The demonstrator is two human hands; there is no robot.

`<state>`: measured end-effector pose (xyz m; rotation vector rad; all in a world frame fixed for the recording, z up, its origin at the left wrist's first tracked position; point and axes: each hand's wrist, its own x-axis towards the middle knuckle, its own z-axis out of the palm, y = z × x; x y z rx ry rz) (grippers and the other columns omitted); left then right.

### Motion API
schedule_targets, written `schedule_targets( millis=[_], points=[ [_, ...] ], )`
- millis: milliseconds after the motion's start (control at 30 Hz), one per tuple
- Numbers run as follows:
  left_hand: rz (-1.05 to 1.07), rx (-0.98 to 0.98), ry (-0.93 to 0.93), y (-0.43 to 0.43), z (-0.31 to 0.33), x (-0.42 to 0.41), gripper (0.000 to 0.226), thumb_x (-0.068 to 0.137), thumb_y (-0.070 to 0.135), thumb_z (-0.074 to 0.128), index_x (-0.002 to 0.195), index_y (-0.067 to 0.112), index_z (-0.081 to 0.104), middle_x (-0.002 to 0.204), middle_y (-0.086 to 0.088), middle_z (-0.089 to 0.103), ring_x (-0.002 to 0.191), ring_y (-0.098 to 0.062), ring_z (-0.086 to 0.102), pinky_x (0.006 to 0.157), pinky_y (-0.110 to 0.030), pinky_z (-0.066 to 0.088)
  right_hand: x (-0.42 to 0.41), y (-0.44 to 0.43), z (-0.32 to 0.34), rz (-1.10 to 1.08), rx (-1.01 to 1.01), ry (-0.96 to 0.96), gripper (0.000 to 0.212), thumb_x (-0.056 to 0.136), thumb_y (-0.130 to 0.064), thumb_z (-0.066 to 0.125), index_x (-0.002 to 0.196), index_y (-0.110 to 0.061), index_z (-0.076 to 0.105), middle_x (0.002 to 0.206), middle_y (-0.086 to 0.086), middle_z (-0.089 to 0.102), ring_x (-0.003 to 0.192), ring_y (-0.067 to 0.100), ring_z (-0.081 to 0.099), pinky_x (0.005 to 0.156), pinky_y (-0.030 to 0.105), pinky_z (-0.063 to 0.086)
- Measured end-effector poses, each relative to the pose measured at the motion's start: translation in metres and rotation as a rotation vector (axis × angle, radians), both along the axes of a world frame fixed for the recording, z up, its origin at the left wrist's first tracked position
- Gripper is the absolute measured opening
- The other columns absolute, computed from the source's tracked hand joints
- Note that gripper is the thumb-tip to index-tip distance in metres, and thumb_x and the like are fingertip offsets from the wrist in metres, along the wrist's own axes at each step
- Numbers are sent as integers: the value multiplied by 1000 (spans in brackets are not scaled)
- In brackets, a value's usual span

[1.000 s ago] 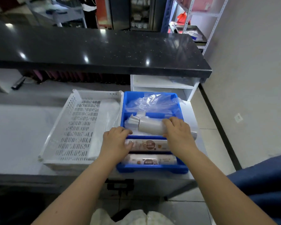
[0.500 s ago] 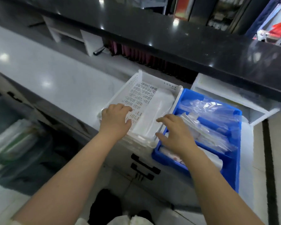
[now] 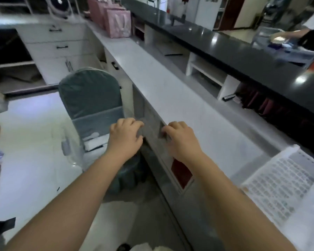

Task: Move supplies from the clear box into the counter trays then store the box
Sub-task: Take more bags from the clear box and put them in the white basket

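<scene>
My left hand [image 3: 124, 140] and my right hand [image 3: 179, 140] hover side by side over the front edge of the white counter [image 3: 170, 91]. Their fingers are loosely curled and hold nothing. The white perforated tray [image 3: 279, 185] stands on the counter at the lower right, with a pale packet showing at its right edge. The blue tray is out of view. Low on the left, a blurred clear box with a grey latch [image 3: 66, 147] seems to stand in front of the chair; white items show through it.
A green padded chair [image 3: 87, 95] stands close to the counter front on the left. A raised black countertop [image 3: 243, 51] runs along the back. Pink bags [image 3: 118, 24] sit at the counter's far end. White drawers [image 3: 58, 46] are behind. A person [image 3: 312, 31] stands at the top right.
The view has swung left, away from the trays. Both hands have left the trays and now hang in the air over the counter edge. The blue tray has gone out of view.
</scene>
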<state>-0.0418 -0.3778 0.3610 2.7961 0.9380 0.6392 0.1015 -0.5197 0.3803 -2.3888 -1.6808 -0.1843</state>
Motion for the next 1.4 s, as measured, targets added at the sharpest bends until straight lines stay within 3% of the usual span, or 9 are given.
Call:
schedule_targets(
  millis=[133,300,700,967,1167,1400],
  points=[
    [175,-65,52,91,-24,-60,39,76,31,68,115,27,63,113,-3,60,103,-30,51,83,-41,40,-40,113,-19,145,-75,58,38,84,-26,59,121,-18,57,121,5,55,114,32,47,90,41,42],
    [319,-219,123,153,-78,-107,46,79,31,64,124,30,56,124,-3,53,112,-26,44,94,-43,37,-66,212,-57,260,-180,155,44,86,-27,62,129,-22,51,128,2,52,118,27,44,98,41,40],
    [503,-542,365,282,-196,-67,46,82,27,57,128,28,52,130,-2,50,118,-26,40,94,-40,34,5,382,-192,326,-484,373,40,87,-22,62,126,-22,54,132,2,52,122,26,42,98,41,40],
    [446,-765,487,323,-286,-23,53,81,20,56,134,25,49,130,-4,50,118,-27,41,93,-40,33,36,463,-291,340,-719,461,44,88,-19,58,132,-20,49,136,6,49,125,29,39,99,42,37],
    [443,-776,557,375,-369,-13,49,86,25,54,135,23,47,135,-4,50,118,-28,43,90,-41,36,46,525,-373,383,-687,525,46,91,-13,53,136,-20,48,141,5,48,127,27,41,103,38,34],
    [368,-799,609,417,-464,-2,58,87,30,58,141,23,37,142,-6,44,126,-28,40,97,-45,35,49,597,-472,488,-751,327,59,89,-12,52,144,-17,33,152,9,34,138,28,31,114,41,25]
  ],
)
